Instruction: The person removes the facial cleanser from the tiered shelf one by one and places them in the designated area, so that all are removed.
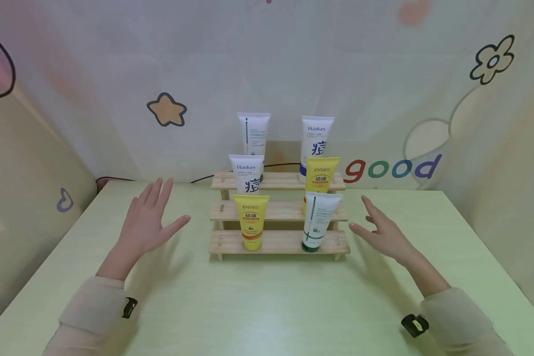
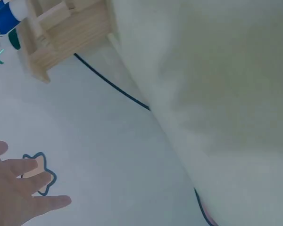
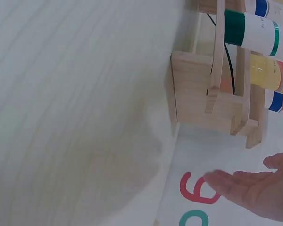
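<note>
A three-tier wooden stand (image 1: 281,242) holds squeeze tubes cap-down. On its front tier are a yellow tube (image 1: 251,222) and a white tube with a green cap (image 1: 321,217). The middle tier bears a white Hankey tube (image 1: 247,173) and another yellow tube (image 1: 321,175), both partly hidden. At the back stand a white tube with green print (image 1: 254,133) and a second Hankey tube (image 1: 316,136). My left hand (image 1: 144,220) hovers left of the stand, fingers extended and thumb spread. Right of the stand, my right hand (image 1: 384,235) is held with fingers extended, touching nothing.
The stand rests on a pale green table (image 1: 267,301) near its back edge. A patterned cloth (image 1: 267,74) hangs behind and along the sides. A dark cable (image 2: 111,84) runs behind the stand. Black bands (image 1: 415,325) are at both sleeves.
</note>
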Available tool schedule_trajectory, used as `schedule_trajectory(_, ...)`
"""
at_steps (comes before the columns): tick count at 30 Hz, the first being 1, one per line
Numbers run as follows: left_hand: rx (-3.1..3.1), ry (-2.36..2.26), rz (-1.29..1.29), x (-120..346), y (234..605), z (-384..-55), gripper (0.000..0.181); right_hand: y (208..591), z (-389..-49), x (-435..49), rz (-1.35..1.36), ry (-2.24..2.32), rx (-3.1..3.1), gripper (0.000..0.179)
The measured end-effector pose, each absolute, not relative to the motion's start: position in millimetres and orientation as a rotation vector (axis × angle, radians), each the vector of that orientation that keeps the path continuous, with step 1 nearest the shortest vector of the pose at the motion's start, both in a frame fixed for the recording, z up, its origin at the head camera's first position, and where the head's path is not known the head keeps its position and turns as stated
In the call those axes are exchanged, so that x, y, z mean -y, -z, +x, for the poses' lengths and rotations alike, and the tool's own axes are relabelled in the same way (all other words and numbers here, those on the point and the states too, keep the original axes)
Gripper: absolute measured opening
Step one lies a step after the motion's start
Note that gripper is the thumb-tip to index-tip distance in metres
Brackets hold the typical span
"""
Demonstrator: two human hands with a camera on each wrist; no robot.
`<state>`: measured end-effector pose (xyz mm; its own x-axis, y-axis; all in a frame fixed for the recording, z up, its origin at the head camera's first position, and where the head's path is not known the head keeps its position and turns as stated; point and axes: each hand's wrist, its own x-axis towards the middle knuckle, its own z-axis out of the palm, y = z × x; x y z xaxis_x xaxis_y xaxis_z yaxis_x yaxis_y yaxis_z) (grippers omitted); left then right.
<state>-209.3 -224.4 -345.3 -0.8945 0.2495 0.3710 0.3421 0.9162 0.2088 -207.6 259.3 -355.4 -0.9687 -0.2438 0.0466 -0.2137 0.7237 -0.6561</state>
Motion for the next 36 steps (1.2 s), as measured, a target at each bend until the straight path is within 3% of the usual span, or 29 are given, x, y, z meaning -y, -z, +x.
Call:
schedule_trajectory(10,2.691,0.659,-0.451,215,316,-226,0.081,366,-219,-243,-0.222,1.589,-2.481,0.074)
schedule_trajectory(36,2.505,1.441,-0.509,169,258,-304,0.064,374,-223,-234,-0.172,1.479,-2.57,0.062)
